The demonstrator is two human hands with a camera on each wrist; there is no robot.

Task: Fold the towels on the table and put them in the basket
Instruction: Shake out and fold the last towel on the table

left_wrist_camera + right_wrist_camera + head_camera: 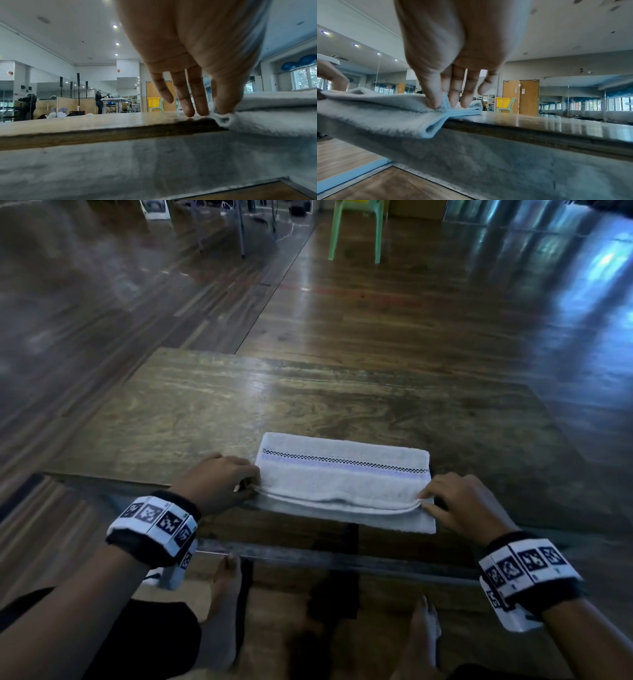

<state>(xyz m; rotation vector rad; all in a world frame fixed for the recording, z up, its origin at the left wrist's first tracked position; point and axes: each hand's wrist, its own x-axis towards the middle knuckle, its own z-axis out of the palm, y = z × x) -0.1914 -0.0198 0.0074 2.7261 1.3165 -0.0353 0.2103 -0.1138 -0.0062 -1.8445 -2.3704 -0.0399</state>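
Note:
A white towel [342,481] with a dark checkered and lilac stripe lies folded lengthwise on the wooden table [205,405], at its near edge. A lower layer hangs a little over that edge. My left hand [246,487] pinches the towel's near left corner; in the left wrist view the thumb and fingers [200,108] hold the folded edge of the towel [274,119]. My right hand [426,501] pinches the near right corner, the towel [376,108] caught between thumb and fingers [453,100]. The yellow basket [153,102] [502,102] sits on a green chair far across the room.
The green chair [356,231] stands on the shiny wooden floor beyond the table's far edge. Bare table surface stretches behind and to both sides of the towel. My bare feet [226,587] are under the table. People [99,100] work at a distant table.

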